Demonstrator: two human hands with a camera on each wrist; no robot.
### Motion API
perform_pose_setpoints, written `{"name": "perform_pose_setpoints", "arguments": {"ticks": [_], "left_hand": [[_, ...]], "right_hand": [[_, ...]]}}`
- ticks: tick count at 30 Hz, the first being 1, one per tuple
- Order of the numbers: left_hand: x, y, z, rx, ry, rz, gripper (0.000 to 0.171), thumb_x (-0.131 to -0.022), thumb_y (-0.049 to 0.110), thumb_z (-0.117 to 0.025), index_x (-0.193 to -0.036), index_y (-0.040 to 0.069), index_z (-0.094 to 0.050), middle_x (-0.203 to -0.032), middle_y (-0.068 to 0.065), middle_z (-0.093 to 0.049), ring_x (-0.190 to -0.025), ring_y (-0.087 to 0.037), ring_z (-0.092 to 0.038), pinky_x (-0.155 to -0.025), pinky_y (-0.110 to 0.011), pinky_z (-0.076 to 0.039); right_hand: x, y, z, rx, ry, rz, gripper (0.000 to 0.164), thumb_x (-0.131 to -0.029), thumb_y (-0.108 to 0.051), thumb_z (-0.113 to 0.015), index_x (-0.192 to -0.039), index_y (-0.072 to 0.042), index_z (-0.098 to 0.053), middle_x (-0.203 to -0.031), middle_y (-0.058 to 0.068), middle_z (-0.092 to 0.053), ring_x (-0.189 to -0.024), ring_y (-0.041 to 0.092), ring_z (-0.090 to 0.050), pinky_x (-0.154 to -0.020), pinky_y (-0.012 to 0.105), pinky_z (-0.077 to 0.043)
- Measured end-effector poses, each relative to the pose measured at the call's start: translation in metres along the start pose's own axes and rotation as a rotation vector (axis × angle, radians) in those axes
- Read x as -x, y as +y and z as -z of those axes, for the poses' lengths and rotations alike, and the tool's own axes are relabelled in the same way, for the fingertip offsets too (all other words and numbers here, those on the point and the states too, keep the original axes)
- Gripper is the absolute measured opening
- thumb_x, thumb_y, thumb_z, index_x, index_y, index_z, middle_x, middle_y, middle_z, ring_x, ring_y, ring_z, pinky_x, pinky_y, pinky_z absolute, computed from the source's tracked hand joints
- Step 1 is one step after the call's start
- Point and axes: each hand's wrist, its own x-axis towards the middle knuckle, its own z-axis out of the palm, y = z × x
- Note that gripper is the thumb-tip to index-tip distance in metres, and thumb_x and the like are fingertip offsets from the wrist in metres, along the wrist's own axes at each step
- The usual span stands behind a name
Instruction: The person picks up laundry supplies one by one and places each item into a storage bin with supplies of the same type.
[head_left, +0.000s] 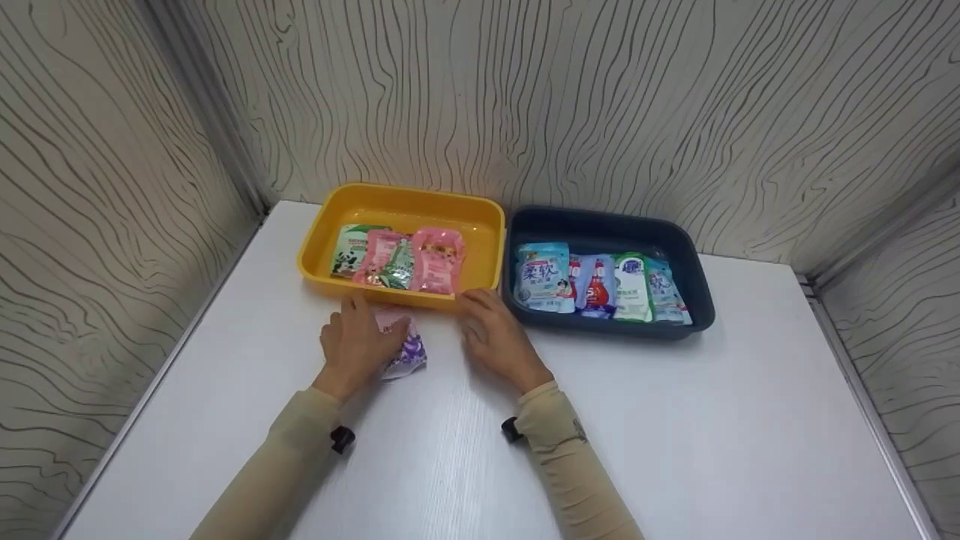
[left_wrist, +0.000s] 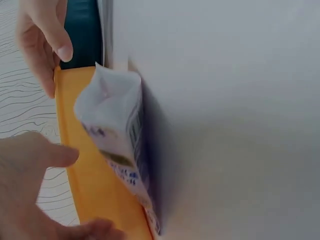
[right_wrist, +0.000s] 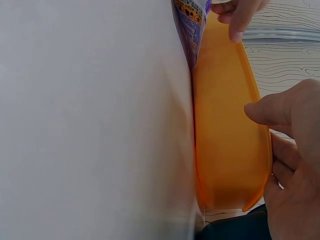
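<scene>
A yellow bin [head_left: 405, 298] stands at the back of the table, holding several small pink, green and white pouches [head_left: 439, 259]. Just in front of its near wall is a pink and purple pouch [head_left: 409, 352], tilted up in the left wrist view. Over this pouch is my left hand [head_left: 358, 341], fingertips near the bin's rim, thumb spread from the fingers and overlapping the pouch. My right hand [head_left: 496, 337] is at the bin's near right corner, fingertips right at the rim. Its thumb [right_wrist: 265, 111] lies apart from its fingers, in front of the orange-yellow wall.
A dark blue bin [head_left: 611, 326] stands close beside the yellow one on the right, with several blue, purple and green-white pouches [head_left: 546, 277] inside. Behind both rises a wood-grain patterned wall [head_left: 465, 97]. The white table [head_left: 450, 465] extends toward me.
</scene>
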Motion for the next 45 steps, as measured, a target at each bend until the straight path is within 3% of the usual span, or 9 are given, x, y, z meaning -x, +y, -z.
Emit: {"name": "perform_pose_setpoints", "arguments": {"ticks": [3,6,10,15,20,29,39,45], "left_hand": [[0.007,-0.003,-0.004,-0.083,-0.124,0.072,0.109,-0.085,0.075,-0.07,-0.147,-0.01,-0.041,-0.128,-0.029,-0.054,-0.11,-0.044,-0.057,-0.1,-0.059,-0.051],[0.011,-0.005,-0.006,-0.141,-0.187,0.1,0.115,-0.083,0.08,-0.069,-0.145,-0.013,-0.044,-0.128,-0.032,-0.056,-0.106,-0.044,-0.059,-0.098,-0.059,-0.054],[0.013,-0.005,-0.004,-0.106,-0.239,0.142,0.112,-0.082,0.075,-0.075,-0.144,-0.013,-0.044,-0.124,-0.029,-0.058,-0.1,-0.038,-0.06,-0.096,-0.054,-0.057],[0.012,-0.006,0.001,-0.025,-0.304,0.189,0.11,-0.083,0.066,-0.081,-0.148,-0.011,-0.039,-0.13,-0.029,-0.06,-0.108,-0.039,-0.061,-0.105,-0.057,-0.055],[0.011,-0.011,0.005,0.066,-0.321,0.195,0.107,-0.087,0.054,-0.084,-0.154,-0.009,-0.03,-0.136,-0.031,-0.057,-0.116,-0.042,-0.061,-0.108,-0.061,-0.053],[0.013,-0.016,0.007,0.156,-0.284,0.178,0.099,-0.09,0.041,-0.086,-0.154,-0.005,-0.026,-0.133,-0.03,-0.059,-0.118,-0.043,-0.063,-0.107,-0.062,-0.054],[0.014,-0.021,0.004,0.215,-0.305,0.18,0.09,-0.09,0.033,-0.083,-0.153,0.001,-0.027,-0.136,-0.029,-0.058,-0.118,-0.042,-0.064,-0.105,-0.062,-0.056],[0.016,-0.024,0.006,0.249,-0.311,0.177,0.081,-0.092,0.038,-0.078,-0.148,0.0,-0.033,-0.13,-0.026,-0.06,-0.11,-0.037,-0.064,-0.099,-0.056,-0.06]], "right_hand": [[0.001,-0.001,-0.001,-0.008,-0.007,-0.011,0.051,-0.097,-0.005,-0.073,-0.147,-0.009,-0.064,-0.15,0.004,-0.059,-0.145,0.02,-0.05,-0.128,0.038,-0.037],[0.002,-0.001,-0.001,-0.017,-0.017,-0.026,0.051,-0.098,-0.005,-0.073,-0.148,-0.01,-0.064,-0.152,0.003,-0.058,-0.147,0.019,-0.049,-0.128,0.037,-0.036],[0.002,-0.001,-0.001,-0.018,-0.02,-0.034,0.051,-0.099,-0.007,-0.073,-0.149,-0.01,-0.063,-0.153,0.004,-0.057,-0.147,0.019,-0.049,-0.128,0.037,-0.036],[0.0,0.001,-0.001,-0.022,-0.015,-0.029,0.05,-0.1,-0.008,-0.072,-0.149,-0.01,-0.063,-0.153,0.006,-0.057,-0.146,0.019,-0.049,-0.128,0.037,-0.037],[0.0,0.001,0.0,-0.019,-0.009,-0.017,0.05,-0.1,-0.007,-0.072,-0.149,-0.01,-0.063,-0.152,0.005,-0.058,-0.146,0.019,-0.049,-0.128,0.037,-0.038],[0.0,0.002,-0.001,0.001,0.008,0.009,0.05,-0.098,-0.004,-0.072,-0.147,-0.008,-0.064,-0.15,0.007,-0.059,-0.144,0.021,-0.051,-0.126,0.036,-0.04],[-0.002,0.002,0.0,-0.012,0.005,0.005,0.049,-0.098,-0.003,-0.071,-0.147,-0.006,-0.064,-0.15,0.01,-0.059,-0.144,0.022,-0.051,-0.127,0.037,-0.039],[-0.001,0.001,0.0,-0.025,0.003,-0.003,0.052,-0.098,-0.003,-0.072,-0.148,-0.007,-0.063,-0.151,0.012,-0.058,-0.145,0.022,-0.051,-0.127,0.039,-0.04]]}}
